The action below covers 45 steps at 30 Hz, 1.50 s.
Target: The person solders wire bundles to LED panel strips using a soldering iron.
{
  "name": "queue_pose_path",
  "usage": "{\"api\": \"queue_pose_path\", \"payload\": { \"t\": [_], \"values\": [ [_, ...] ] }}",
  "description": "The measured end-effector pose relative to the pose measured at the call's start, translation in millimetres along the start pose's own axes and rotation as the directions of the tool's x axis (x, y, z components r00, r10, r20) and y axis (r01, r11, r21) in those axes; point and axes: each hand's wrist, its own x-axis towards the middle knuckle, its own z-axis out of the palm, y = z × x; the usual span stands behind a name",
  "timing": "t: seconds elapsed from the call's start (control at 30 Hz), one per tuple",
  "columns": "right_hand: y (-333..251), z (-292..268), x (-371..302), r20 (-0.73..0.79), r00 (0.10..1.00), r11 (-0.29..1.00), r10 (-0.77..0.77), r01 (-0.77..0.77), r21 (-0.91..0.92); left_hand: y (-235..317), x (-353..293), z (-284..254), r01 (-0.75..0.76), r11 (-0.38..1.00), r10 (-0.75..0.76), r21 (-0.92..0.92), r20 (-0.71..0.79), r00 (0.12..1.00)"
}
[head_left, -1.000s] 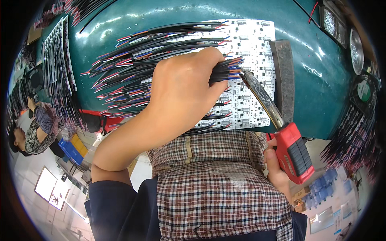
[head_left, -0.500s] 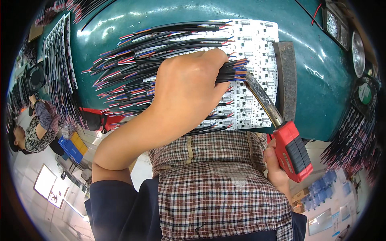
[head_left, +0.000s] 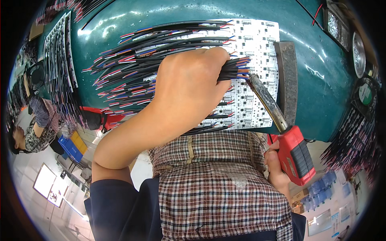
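My left hand is closed round a bundle of black cables, whose stripped ends with blue, brown and other coloured wires point right over a white circuit board panel. My right hand grips the red and black handle of a soldering iron. The iron's metal barrel slants up and left, its tip at the lower edge of the wire ends; whether it touches them I cannot tell. Rows of black cables lie across the panel's left side, their far ends red, white and blue.
A grey bar lies along the panel's right edge on the green table. Cable bundles hang at the right and left. At the upper right are a metal tray and a round dish. A co-worker sits far left.
The soldering iron has shifted slightly right and down with my right hand. The held cable ends sit slightly farther right. At the left, the co-worker's arm has moved.
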Motion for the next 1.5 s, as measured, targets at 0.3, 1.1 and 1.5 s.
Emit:
{"api": "queue_pose_path", "payload": {
  "t": [0.3, 1.1, 1.5],
  "values": [
    [3, 5, 1, 0.020, 0.999, 0.996, -0.028, 0.026, 0.086, -1, 5, -5, -0.007, 1.000, 0.007, 0.007, 0.049, 0.999],
    [6, -2, -8, 0.046, 0.999, 0.992, -0.004, -0.002, 0.123, -5, 4, -14, -0.024, 0.999, 0.020, 0.042, 0.073, 0.997],
    [13, 0, -12, 0.028, 0.999, 0.999, -0.016, 0.015, 0.042, 18, -8, -18, 0.126, 0.987, -0.117, -0.095, 0.089, 0.989]
  ]
}}
